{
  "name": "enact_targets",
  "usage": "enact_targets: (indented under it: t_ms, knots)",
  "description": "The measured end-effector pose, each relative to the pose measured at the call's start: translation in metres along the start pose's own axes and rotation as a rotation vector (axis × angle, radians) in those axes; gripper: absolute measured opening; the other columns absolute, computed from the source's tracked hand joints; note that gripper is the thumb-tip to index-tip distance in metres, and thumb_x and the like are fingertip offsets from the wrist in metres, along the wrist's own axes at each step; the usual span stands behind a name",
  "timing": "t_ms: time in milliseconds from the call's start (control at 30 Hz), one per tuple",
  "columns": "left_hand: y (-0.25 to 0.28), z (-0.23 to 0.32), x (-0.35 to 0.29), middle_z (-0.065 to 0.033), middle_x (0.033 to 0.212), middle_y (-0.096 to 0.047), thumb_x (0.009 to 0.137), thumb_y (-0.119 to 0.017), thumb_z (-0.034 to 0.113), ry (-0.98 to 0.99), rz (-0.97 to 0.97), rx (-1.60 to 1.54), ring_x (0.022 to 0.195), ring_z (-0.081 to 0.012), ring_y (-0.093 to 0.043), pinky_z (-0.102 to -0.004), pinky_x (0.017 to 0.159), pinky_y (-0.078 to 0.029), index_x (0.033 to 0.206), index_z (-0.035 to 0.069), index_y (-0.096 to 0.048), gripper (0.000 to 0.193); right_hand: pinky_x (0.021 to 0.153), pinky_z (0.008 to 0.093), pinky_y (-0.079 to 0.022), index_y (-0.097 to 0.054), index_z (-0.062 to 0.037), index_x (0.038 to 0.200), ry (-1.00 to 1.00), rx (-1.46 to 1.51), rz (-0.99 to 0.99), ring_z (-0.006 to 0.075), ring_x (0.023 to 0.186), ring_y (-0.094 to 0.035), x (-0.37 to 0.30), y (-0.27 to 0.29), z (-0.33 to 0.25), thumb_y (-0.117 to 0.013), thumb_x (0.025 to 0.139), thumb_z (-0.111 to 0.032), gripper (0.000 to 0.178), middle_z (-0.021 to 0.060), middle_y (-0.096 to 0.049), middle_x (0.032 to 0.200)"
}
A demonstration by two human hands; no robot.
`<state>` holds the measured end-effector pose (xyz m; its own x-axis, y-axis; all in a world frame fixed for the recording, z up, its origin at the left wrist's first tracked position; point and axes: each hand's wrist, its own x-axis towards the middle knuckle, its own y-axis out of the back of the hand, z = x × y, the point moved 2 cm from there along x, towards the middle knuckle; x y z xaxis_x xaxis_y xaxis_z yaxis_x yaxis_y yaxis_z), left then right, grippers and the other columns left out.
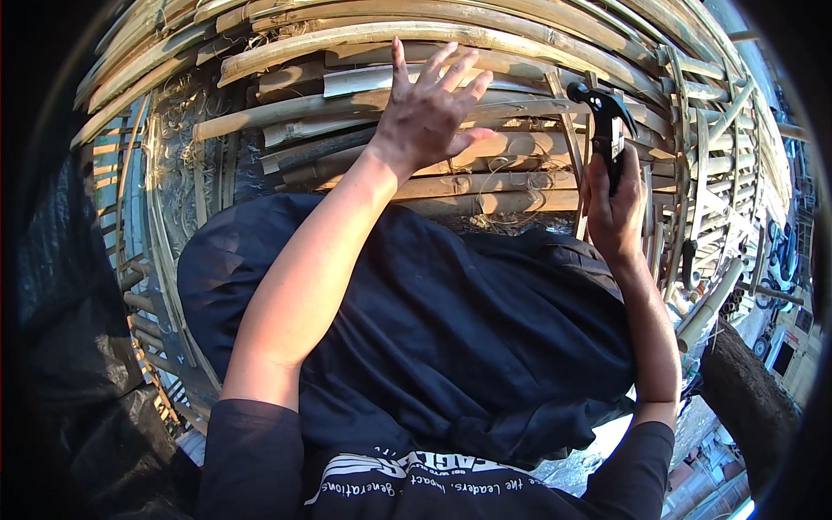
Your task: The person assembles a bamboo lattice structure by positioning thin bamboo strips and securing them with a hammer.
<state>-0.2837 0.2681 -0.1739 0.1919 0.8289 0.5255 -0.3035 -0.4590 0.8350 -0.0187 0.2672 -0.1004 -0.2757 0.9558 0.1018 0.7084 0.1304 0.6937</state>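
Note:
My right hand (616,204) is wrapped round the dark handle of a claw hammer (610,117). The hammer stands upright in the picture, with its black head beyond my fingers, over the right part of the bamboo. My left hand (426,117) is open, its fingers spread over split bamboo slats (355,106) laid side by side. Whether its palm touches them I cannot tell. A thin upright strip (568,130) crosses the slats just left of the hammer.
More long bamboo pieces (416,36) lie along the far side. A bamboo lattice (724,165) rises at the right. Dark plastic sheeting (74,347) hangs at the left. A thick brown post (747,399) stands at the lower right, with a parked motorcycle (780,264) beyond.

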Motion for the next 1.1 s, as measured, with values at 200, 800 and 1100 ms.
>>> enact_targets:
  t_ms: [200,800,1100]
  knots:
    - [-0.003,0.009,-0.002,0.0010,0.121,-0.066,0.084,-0.077,0.028,-0.165,0.032,0.003,0.130,-0.0201,-0.055,-0.0721,0.114,-0.020,0.110,0.014,-0.065,0.032,0.052,0.0387,-0.043,-0.052,0.0013,0.110,0.061,-0.065,0.026,0.0287,0.053,-0.059,-0.007,0.005,-0.005,-0.060,0.099,-0.017,0.022,0.0142,-0.060,0.065]
    - [-0.011,0.016,0.001,-0.0024,0.117,-0.067,0.088,-0.073,0.021,-0.154,0.040,-0.060,0.123,-0.0190,-0.061,-0.0729,0.114,-0.018,0.111,0.010,-0.064,0.026,0.056,0.0506,-0.046,-0.050,-0.0013,0.110,0.221,-0.150,0.080,0.0483,0.068,-0.062,-0.008,-0.005,-0.014,-0.061,0.098,-0.010,0.019,0.0254,-0.063,0.072]
    - [-0.004,0.018,0.003,-0.0045,0.110,-0.065,0.087,-0.074,0.019,-0.133,0.074,-0.126,0.105,-0.0236,-0.064,-0.0692,0.109,-0.035,0.109,0.006,-0.065,0.027,0.053,0.0418,-0.047,-0.052,-0.0019,0.113,0.217,-0.186,0.083,0.0365,0.059,-0.065,-0.006,0.005,-0.033,-0.066,0.096,-0.011,0.024,0.0163,-0.062,0.069]
